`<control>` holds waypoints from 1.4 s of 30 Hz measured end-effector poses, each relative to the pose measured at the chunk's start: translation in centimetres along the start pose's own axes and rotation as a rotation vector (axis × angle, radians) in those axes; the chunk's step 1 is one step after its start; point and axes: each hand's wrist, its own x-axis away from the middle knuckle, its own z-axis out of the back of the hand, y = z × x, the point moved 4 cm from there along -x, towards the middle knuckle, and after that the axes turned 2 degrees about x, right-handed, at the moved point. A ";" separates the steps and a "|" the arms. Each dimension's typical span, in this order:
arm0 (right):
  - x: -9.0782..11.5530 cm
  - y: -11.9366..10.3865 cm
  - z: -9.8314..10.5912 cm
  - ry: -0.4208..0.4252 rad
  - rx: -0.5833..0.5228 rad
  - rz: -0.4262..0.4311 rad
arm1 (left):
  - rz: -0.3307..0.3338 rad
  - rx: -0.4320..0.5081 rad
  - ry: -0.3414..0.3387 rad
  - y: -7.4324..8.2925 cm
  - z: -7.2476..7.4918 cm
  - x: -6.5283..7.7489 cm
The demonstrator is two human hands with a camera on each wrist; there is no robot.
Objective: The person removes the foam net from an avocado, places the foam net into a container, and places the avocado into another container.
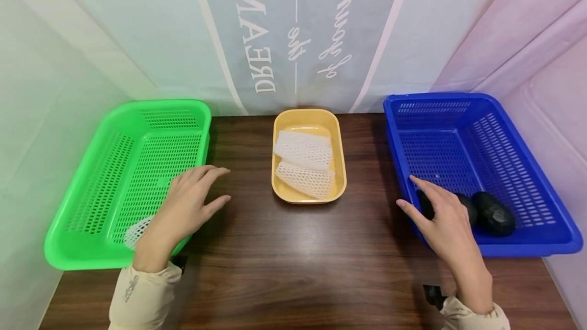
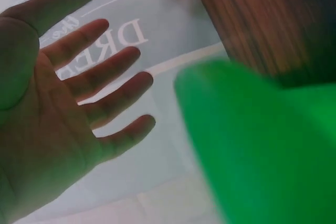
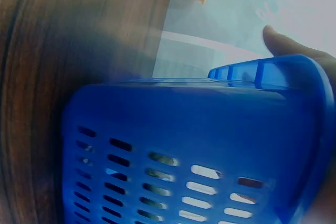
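My left hand (image 1: 183, 207) hovers over the right side of a green basket (image 1: 126, 263), its fingers spread and nothing in them. Partly covered by that wrist, a white foam net (image 1: 135, 231) lies in the basket's front part; whether it wraps anything is hard to see. On the right, my right hand (image 1: 446, 220) is held over the left rim of a blue basket (image 1: 518, 249), fingers relaxed and holding nothing. Beneath and beside it lie dark oval fruits, avocado-like, one (image 1: 493, 214) plainly visible and others partly hidden by the hand.
Between the baskets, a yellow tray (image 1: 308, 200) holds two white foam net sleeves, one (image 1: 303, 148) behind the other (image 1: 306, 179). All stand on a dark wooden table (image 1: 293, 274). A printed cloth (image 1: 316, 24) hangs behind, and pale cloth borders both sides.
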 end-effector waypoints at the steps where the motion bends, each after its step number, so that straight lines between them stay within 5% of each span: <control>1: 0.0 0.0 0.0 0.001 0.001 -0.001 | -0.001 0.001 -0.003 0.0 0.1 0.2; 10: 0.1 0.2 -0.3 -0.034 -0.009 -0.050 | -0.030 0.038 0.046 -0.6 1.7 1.4; 22: 0.0 0.4 -0.5 -0.055 0.000 -0.076 | 0.039 0.148 -0.017 -4.0 3.2 1.5; 34: 0.2 0.5 -0.6 -0.056 0.002 -0.099 | 0.185 0.169 -0.362 -8.7 2.3 1.0; 42: 0.4 0.5 -0.5 -0.059 -0.003 -0.119 | 0.247 0.190 -0.497 -10.2 1.6 1.0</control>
